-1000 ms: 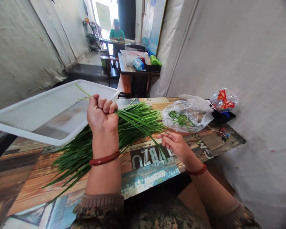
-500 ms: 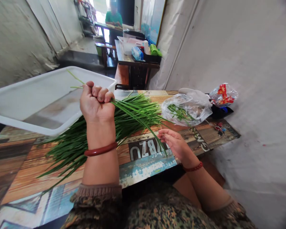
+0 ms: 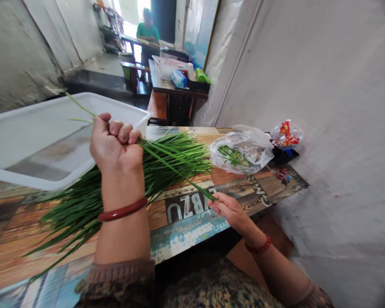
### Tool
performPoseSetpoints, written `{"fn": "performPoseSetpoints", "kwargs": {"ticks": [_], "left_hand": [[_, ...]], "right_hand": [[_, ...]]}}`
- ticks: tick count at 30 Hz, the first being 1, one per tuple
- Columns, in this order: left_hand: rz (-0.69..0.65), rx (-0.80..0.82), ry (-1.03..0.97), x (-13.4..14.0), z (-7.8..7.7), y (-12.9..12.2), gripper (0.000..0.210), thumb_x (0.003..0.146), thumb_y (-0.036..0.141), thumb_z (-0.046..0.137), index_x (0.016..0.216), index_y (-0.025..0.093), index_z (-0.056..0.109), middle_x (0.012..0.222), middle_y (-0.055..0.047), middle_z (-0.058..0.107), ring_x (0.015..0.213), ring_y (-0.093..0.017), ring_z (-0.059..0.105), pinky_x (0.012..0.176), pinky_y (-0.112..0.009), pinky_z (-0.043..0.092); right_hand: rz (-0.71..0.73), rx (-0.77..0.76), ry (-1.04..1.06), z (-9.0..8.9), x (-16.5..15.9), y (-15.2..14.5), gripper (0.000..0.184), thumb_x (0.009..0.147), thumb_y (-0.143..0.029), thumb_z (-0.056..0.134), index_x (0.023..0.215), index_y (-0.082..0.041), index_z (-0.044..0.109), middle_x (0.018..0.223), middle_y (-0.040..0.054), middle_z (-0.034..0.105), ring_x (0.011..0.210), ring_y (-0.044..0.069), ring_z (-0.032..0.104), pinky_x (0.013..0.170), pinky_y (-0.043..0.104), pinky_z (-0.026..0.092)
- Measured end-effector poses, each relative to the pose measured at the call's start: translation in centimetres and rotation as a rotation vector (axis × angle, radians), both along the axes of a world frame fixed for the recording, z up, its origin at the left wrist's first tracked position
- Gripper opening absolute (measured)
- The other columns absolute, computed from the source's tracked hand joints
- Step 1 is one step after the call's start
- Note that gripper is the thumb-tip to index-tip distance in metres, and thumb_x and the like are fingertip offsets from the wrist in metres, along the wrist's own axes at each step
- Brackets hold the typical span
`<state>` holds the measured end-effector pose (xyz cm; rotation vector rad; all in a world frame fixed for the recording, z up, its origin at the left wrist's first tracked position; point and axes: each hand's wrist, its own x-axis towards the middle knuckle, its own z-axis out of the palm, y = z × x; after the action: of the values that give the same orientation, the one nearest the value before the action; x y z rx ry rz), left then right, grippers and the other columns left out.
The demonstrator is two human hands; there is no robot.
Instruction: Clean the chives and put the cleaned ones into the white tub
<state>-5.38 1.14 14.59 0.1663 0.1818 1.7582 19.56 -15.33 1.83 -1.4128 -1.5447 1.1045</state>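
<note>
My left hand (image 3: 117, 143), palm up with the fingers curled, is closed round a few garlic chives (image 3: 167, 161) above the table. Their thin pale ends stick out past the thumb, over the white tub. At the other end, my right hand (image 3: 226, 209) pinches the green leaf tips between thumb and fingers, so the stalks stretch between both hands. Below lies a big pile of garlic chives (image 3: 179, 149) on the patterned wooden table (image 3: 192, 209). My left wrist and forearm hide part of this pile.
A white plastic tub (image 3: 51, 184) stands at the left. Right of the pile lie a clear plastic bag (image 3: 259, 149) with green scraps, a red-printed wrapper (image 3: 287, 134) and a small bunch of keys (image 3: 282, 175). Farther back, a person (image 3: 147, 31) sits at another table.
My right hand has closed on the tips of the chives, which hung loose beside it before. The view has shifted slightly, and both hands appear farther left or lower.
</note>
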Motion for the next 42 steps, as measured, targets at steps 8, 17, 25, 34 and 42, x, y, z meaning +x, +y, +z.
{"fn": "performPoseSetpoints", "kwargs": {"ticks": [8, 17, 25, 34, 42], "left_hand": [[-0.099, 0.207, 0.088, -0.6, 1.1, -2.0, 0.041, 0.103, 0.025, 0.02, 0.072, 0.018, 0.046, 0.046, 0.006, 0.029, 0.034, -0.004, 0.031, 0.044, -0.025, 0.009], [-0.146, 0.185, 0.08, -0.6, 2.5, -3.4, 0.044, 0.104, 0.029, 0.023, 0.072, 0.017, 0.05, 0.045, 0.007, 0.03, 0.033, -0.004, 0.028, 0.035, -0.02, 0.017], [-0.267, 0.176, 0.372, 1.2, 2.7, -4.3, 0.026, 0.099, 0.019, 0.039, 0.085, 0.015, 0.06, 0.049, 0.009, 0.033, 0.034, -0.002, 0.026, 0.035, -0.014, 0.022], [-0.341, 0.266, 0.862, 6.2, 0.1, -4.1, 0.016, 0.082, 0.03, 0.065, 0.083, 0.017, 0.054, 0.055, 0.008, 0.036, 0.039, -0.003, 0.027, 0.036, -0.015, 0.019], [-0.125, 0.277, 1.243, 6.0, -1.0, -3.1, 0.029, 0.083, 0.04, 0.06, 0.09, 0.013, 0.067, 0.048, 0.009, 0.03, 0.042, -0.006, 0.023, 0.041, -0.02, 0.017]], "right_hand": [[-0.195, 0.458, -0.365, 1.9, 2.4, 1.4, 0.028, 0.093, -0.021, 0.039, 0.094, -0.027, 0.066, 0.088, 0.0051, 0.067, 0.084, 0.022, 0.06, 0.079, 0.035, 0.045], [-0.513, 0.702, -0.603, 4.7, 10.2, 7.4, 0.037, 0.097, -0.033, 0.038, 0.116, -0.021, 0.067, 0.112, 0.0129, 0.067, 0.106, 0.027, 0.059, 0.099, 0.044, 0.042], [-0.267, 0.603, -0.954, 3.1, 11.3, 11.9, 0.025, 0.092, -0.031, 0.054, 0.103, -0.02, 0.073, 0.135, 0.0132, 0.058, 0.127, 0.032, 0.049, 0.105, 0.049, 0.037], [-0.138, 0.56, -0.673, -0.3, 5.2, 15.9, 0.018, 0.088, -0.02, 0.058, 0.101, -0.019, 0.07, 0.102, 0.0097, 0.07, 0.098, 0.023, 0.063, 0.09, 0.036, 0.047], [-0.272, 0.331, 0.211, 3.2, 5.7, 13.9, 0.021, 0.076, -0.038, 0.071, 0.085, -0.02, 0.065, 0.082, 0.001, 0.066, 0.075, 0.015, 0.06, 0.066, 0.026, 0.045]]}}
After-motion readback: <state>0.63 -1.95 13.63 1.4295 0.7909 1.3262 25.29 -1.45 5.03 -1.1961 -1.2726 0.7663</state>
